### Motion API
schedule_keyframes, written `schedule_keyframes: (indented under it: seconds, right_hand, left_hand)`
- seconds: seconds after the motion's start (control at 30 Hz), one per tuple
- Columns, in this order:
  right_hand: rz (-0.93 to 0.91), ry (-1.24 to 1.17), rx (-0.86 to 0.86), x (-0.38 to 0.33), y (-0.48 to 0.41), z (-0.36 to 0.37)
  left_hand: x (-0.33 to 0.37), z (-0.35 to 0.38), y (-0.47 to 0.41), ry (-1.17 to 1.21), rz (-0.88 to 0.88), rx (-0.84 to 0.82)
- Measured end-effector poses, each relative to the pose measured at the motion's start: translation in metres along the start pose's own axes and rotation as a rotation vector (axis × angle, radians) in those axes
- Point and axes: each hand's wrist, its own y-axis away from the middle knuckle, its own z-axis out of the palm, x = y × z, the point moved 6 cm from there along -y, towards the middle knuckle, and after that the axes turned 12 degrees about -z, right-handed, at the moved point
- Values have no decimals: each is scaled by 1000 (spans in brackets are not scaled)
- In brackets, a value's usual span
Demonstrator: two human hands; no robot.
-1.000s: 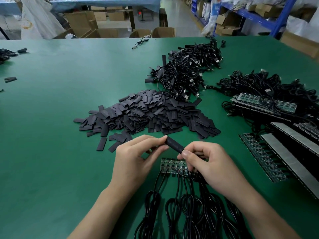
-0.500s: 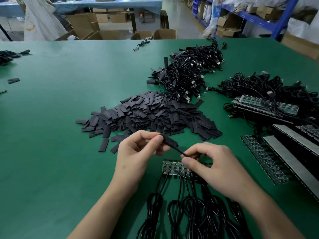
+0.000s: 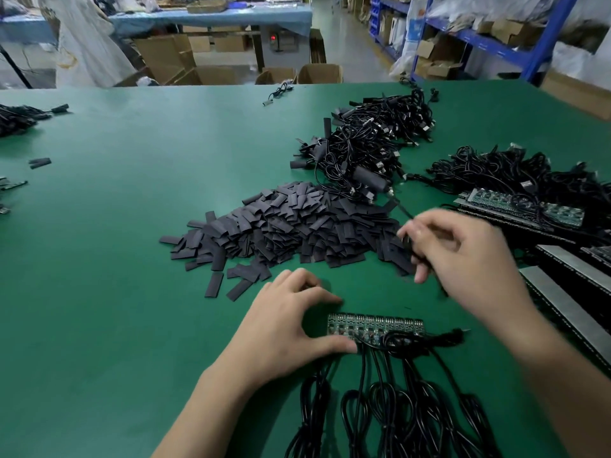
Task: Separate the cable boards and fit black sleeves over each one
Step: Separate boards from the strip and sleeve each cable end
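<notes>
A green strip of joined cable boards (image 3: 375, 326) lies on the green table in front of me, with black cables (image 3: 396, 408) running from it toward me. My left hand (image 3: 294, 325) curves around the strip's left end, its thumb touching the near left corner. My right hand (image 3: 463, 256), blurred, pinches a thin black cable (image 3: 404, 211). That cable leads up to a sleeved board (image 3: 368, 179) lying at the edge of the finished cable heap (image 3: 370, 143). A large pile of flat black sleeves (image 3: 291, 226) lies just beyond my hands.
More tangled cables with board strips (image 3: 525, 206) and stacked long panels (image 3: 568, 292) fill the right side. Loose sleeves (image 3: 39, 162) and another cable bundle (image 3: 16, 117) lie at the far left. Cardboard boxes (image 3: 317, 74) stand past the table's far edge.
My left hand released the sleeve and dropped to the board strip's left end. My right hand swung up and right, carrying the sleeved cable toward the finished heap.
</notes>
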Motion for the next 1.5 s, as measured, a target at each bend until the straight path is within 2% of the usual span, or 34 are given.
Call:
schedule_keyframes:
  seconds: [0.23,0.37,0.5,0.63,0.7,0.8,1.03,1.17,1.5]
  right_hand:
    - [-89,333,-5,0,-160,0]
    - [5,433,-149,11,-215,12]
    - [-107,309,-164,-7,-155,19]
    - [-15,18,-422,-14,-38,46]
    - [19,-16,-527,-14,4,57]
    - [55,-20,-561,-10,36,66]
    - [93,-51,-391,-10,48,69]
    - [76,-58,-435,-10,52,69]
    - [66,-106,-457,-15,50,68]
  left_hand:
    - [7,-1,0,98,38,5]
    - [4,-2,-1,284,-26,-23]
    - [-2,-3,-3,661,-124,-119]
    - [-4,-2,-5,912,-168,-192]
    - [-4,-3,-5,987,-173,-192]
    - [-5,-3,-4,1041,-202,-190]
    - [-4,-4,-1,1044,-267,-226]
    - [0,-2,1,1082,-231,-343]
    - [1,-1,3,1094,-214,-372]
